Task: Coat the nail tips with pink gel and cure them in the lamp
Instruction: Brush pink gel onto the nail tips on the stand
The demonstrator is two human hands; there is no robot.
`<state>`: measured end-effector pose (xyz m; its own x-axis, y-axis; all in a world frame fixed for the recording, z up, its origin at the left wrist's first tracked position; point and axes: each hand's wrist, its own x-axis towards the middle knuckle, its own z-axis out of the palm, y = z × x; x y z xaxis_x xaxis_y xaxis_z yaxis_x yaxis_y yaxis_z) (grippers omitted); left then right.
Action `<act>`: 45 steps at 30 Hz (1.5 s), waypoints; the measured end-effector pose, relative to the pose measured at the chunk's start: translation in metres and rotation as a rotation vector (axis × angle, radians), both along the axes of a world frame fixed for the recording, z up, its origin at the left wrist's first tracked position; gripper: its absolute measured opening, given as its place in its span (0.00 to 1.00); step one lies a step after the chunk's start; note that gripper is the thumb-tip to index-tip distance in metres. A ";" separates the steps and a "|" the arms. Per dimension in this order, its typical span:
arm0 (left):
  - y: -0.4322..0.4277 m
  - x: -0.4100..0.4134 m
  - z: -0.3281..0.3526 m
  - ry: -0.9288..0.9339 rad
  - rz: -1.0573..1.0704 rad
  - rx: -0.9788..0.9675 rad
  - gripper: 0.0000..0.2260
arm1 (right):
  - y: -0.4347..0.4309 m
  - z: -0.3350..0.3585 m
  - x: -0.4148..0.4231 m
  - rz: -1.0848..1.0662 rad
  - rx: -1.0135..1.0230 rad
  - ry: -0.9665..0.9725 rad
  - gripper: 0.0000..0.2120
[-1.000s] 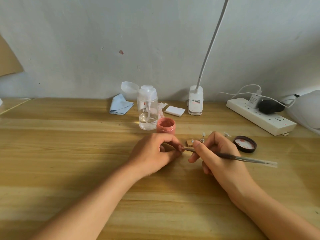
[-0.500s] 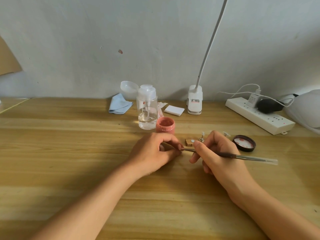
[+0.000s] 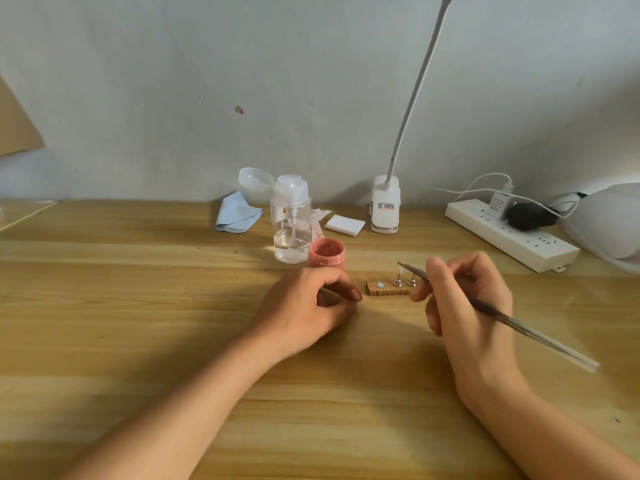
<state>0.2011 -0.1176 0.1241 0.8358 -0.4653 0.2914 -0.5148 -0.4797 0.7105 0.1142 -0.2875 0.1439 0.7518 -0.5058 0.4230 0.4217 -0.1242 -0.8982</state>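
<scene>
Just in front of the pink gel jar [image 3: 326, 252], left hand [image 3: 308, 303] rests on the table [image 3: 138, 306], same spot as half a second ago. Its fingers are curled, thumb and index pinching a small thing with a dark pink end, too small to identify. Right hand [image 3: 464, 299], front-right of the jar, pinches the brush [image 3: 519, 327] between thumb and fingers. It has pulled away from the left hand: bristle end touched the left fingertips before, now it is lifted, apart, pointing back toward the jar. Wooden stand [image 3: 384, 289], front-right of the jar, is now uncovered between the hands, with metal pegs, one carrying a pale nail tip [image 3: 401, 270]. Black lid seen earlier is now hidden. Pump bottle [image 3: 292, 223] just behind-left of the jar. Blue cloth [image 3: 237, 216], white pad [image 3: 344, 224] and clip lamp [image 3: 385, 209] farther behind it, power strip [image 3: 509, 233] well right.
</scene>
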 end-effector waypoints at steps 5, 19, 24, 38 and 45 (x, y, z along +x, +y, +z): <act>-0.011 -0.006 0.006 0.001 -0.020 -0.129 0.10 | -0.011 0.005 0.003 -0.088 0.137 0.020 0.10; -0.059 0.000 0.008 -0.088 0.155 0.010 0.08 | -0.028 0.002 0.009 -0.130 0.241 0.116 0.09; -0.059 0.009 0.005 -0.011 0.143 0.022 0.07 | -0.024 0.001 0.011 -0.119 0.185 0.131 0.07; -0.069 0.007 0.004 -0.109 0.135 0.032 0.07 | -0.023 -0.006 0.018 -0.170 0.167 0.102 0.11; -0.073 0.000 0.004 -0.215 0.134 0.054 0.05 | -0.022 -0.008 0.018 -0.169 0.143 0.056 0.12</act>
